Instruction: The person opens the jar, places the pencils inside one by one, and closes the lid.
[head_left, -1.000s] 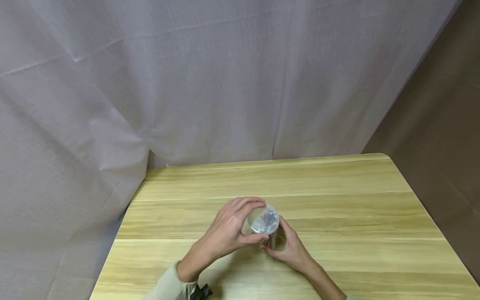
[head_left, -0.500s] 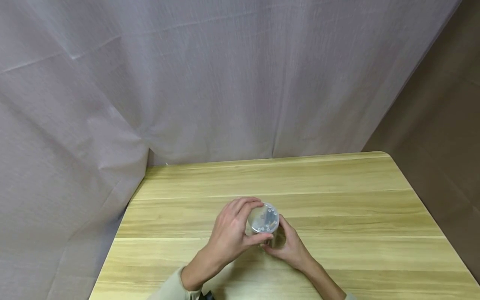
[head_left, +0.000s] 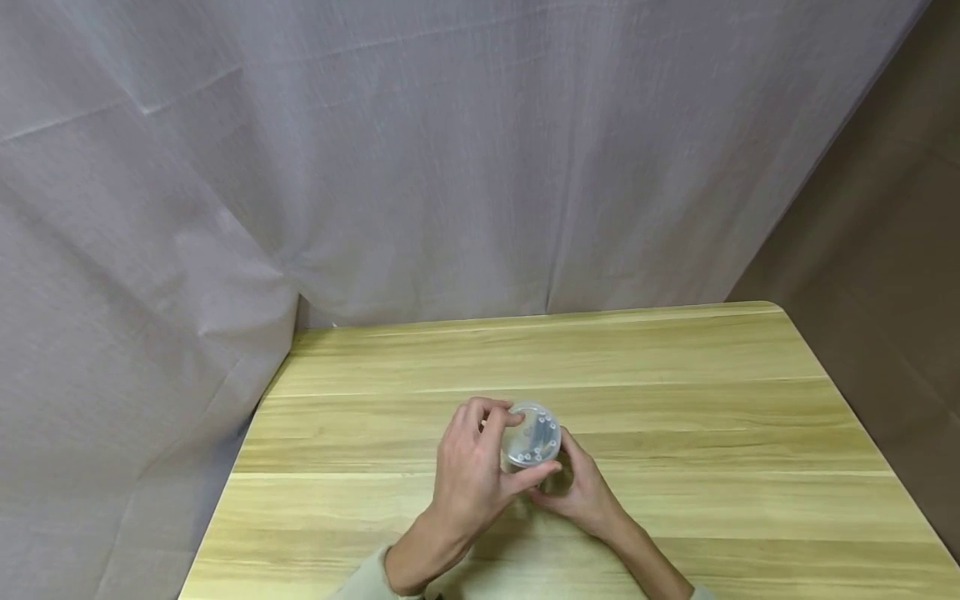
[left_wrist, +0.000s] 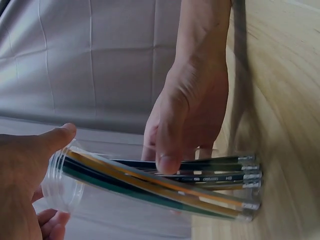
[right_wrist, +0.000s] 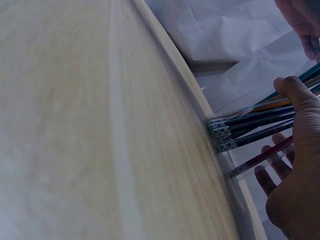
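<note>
A clear plastic pencil tube stands on the table between my hands; its round transparent lid (head_left: 534, 450) faces up in the head view. Inside are several pencils (left_wrist: 150, 187), dark green, yellow and black, leaning together with their ends at the tube's base. My left hand (head_left: 467, 471) grips the lid, thumb along the near side and fingers bent over the far rim. Lower down, my right hand (head_left: 588, 500) holds the tube's body, its thumb (left_wrist: 169, 150) against the wall in the left wrist view. A red pencil (right_wrist: 262, 157) shows near the right fingers.
The wood-grain table (head_left: 675, 400) stretches out around the hands to its rounded far right corner. Behind it hangs a grey cloth (head_left: 420, 167), bunched against the left edge. A brown cloth (head_left: 870, 242) hangs along the right side.
My left hand has turned about the lid, its thumb sliding right along the near rim and its wrist shifting right. The right hand keeps its hold, and the tube has shifted very slightly right.
</note>
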